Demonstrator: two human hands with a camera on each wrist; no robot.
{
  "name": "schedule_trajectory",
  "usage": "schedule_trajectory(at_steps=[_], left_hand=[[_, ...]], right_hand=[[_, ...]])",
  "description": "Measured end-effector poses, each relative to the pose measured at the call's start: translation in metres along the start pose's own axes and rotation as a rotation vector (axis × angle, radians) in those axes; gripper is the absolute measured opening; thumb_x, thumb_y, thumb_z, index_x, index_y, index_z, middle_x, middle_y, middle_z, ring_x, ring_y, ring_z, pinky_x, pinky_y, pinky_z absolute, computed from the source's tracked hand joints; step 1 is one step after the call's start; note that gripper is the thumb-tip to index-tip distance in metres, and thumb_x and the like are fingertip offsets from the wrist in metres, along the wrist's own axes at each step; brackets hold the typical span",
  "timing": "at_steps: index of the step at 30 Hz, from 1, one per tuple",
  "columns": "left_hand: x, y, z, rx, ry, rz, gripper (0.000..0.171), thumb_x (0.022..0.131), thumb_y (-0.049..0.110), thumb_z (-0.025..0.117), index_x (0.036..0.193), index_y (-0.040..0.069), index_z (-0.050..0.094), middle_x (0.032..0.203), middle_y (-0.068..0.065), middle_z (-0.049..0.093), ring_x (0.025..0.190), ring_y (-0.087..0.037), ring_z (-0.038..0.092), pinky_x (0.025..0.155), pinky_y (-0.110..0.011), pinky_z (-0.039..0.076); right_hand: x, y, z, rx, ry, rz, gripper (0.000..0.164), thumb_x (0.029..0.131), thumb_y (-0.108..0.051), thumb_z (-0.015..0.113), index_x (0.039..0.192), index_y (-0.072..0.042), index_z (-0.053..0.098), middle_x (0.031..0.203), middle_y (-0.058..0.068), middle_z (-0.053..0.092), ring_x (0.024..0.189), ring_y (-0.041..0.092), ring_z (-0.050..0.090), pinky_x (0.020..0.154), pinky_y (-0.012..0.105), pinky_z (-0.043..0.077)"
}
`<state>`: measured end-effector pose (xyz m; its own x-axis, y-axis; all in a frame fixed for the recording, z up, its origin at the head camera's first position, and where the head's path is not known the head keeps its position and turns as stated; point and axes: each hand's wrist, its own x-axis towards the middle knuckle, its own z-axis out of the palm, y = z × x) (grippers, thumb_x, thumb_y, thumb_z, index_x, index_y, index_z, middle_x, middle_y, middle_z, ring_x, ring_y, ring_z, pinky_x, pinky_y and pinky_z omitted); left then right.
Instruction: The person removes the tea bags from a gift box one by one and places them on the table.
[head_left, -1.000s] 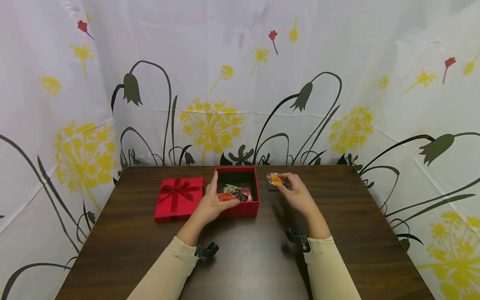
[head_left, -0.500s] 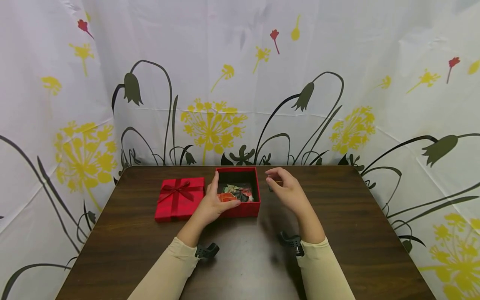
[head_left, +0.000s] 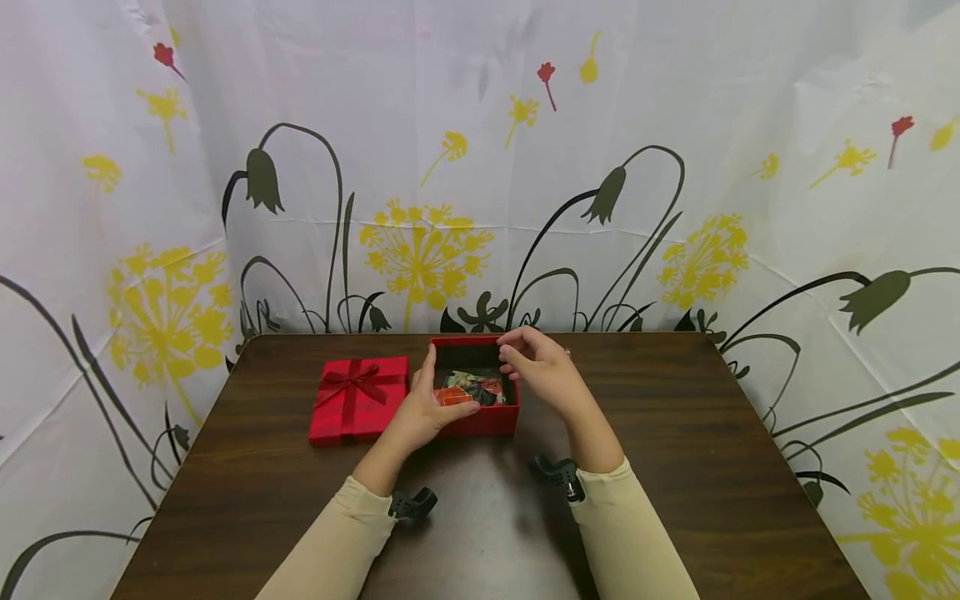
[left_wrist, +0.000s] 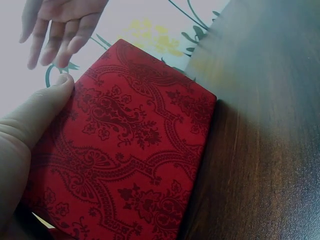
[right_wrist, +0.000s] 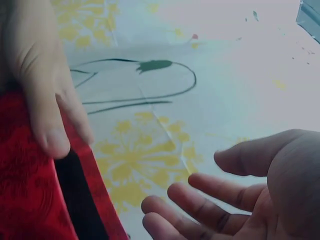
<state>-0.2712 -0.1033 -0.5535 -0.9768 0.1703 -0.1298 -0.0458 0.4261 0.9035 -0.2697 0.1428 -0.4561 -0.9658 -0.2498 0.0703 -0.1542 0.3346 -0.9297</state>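
My left hand point(head_left: 422, 410) holds the red gift box point(head_left: 480, 423) at its left front corner, with the thumb on the front wall. In the left wrist view, the thumb point(left_wrist: 42, 107) lies along the edge of the patterned red wall. Small flat packets lie inside the box, among them an orange one point(head_left: 454, 396) in front. My right hand point(head_left: 551, 372) is over the box's right rim, fingers loosely bent. Nothing shows between the spread fingers point(right_wrist: 205, 210) in the right wrist view. Behind that hand only a small sliver of something shows on the table.
Left of the box lies its red lid point(head_left: 360, 400) with a dark red ribbon bow. Both stand near the back of the dark wooden table point(head_left: 675, 400). A white curtain point(head_left: 480, 167) printed with flowers hangs behind and at both sides.
My right hand has moved left, away from an orange-yellow packet on a dark square one, to the box's right rim. It now hides most of that spot. The left hand stays on the box.
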Motion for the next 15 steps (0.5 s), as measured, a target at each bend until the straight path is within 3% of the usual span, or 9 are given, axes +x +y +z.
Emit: schedule_trajectory(at_steps=[5,10,15], left_hand=[[-0.001,0.000,-0.001,0.006,0.001,0.006,0.136,0.085,0.056,0.091,0.175,0.038,-0.008,0.179,-0.018,0.015,0.158,-0.049,0.034,0.125,-0.075,0.031],[0.000,0.001,0.000,-0.008,0.000,0.014,0.134,0.086,0.051,0.091,0.175,0.039,-0.008,0.178,-0.018,0.016,0.157,-0.050,0.034,0.125,-0.074,0.032],[0.000,0.001,0.000,-0.013,-0.001,0.007,0.134,0.086,0.051,0.092,0.176,0.039,-0.007,0.178,-0.018,0.016,0.157,-0.050,0.034,0.125,-0.074,0.032]], right_hand=[[0.010,-0.014,0.009,0.003,-0.012,0.094,0.022,0.112,-0.027,0.064,0.125,-0.011,0.070,0.117,0.020,0.074,0.099,0.026,0.079,0.094,0.050,0.066],[0.024,-0.026,0.015,-0.025,-0.092,0.227,0.025,0.112,-0.027,0.063,0.123,-0.006,0.071,0.116,0.021,0.075,0.101,0.038,0.078,0.087,0.043,0.067],[0.041,-0.027,0.020,-0.085,-0.189,0.334,0.029,0.112,-0.026,0.061,0.123,0.000,0.072,0.110,0.019,0.074,0.104,0.043,0.077,0.090,0.047,0.067]])
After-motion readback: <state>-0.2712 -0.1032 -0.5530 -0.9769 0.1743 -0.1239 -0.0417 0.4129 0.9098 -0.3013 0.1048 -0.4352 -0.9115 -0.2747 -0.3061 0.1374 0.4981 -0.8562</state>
